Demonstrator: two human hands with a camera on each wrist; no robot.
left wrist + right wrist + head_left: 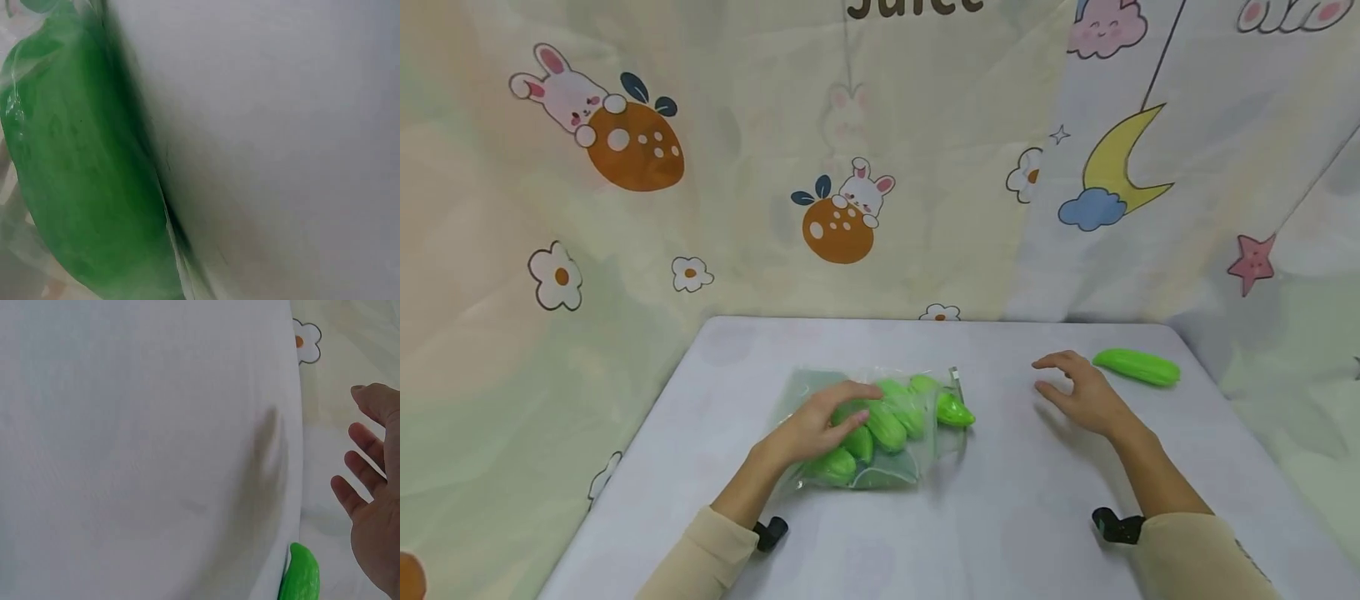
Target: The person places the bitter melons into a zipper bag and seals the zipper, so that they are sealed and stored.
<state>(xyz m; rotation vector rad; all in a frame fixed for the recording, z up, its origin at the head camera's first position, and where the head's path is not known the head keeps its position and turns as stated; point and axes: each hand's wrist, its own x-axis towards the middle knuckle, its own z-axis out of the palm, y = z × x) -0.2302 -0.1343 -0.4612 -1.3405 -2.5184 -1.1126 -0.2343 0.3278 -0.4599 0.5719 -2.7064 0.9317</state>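
A clear plastic bag (887, 477) lies on the table with several bright green, glossy, cucumber-like vegetables (886, 429) inside. One green vegetable (955, 411) sits at the bag's right end. My left hand (812, 425) rests over the bag's left part, fingers and thumb spread apart. The left wrist view shows a large green vegetable (87, 156) behind the plastic close up; the hand is out of that view. Above the table at the right, my right hand (1086, 400) holds nothing, fingers loosely bent. A loose green vegetable (1138, 367) lies just beyond it.
The white table (1000, 533) reaches back to a printed cloth (737, 183) that hangs behind it. Black wrist cameras, such as the one at the right wrist (1117, 527), sit by the sleeve cuffs.
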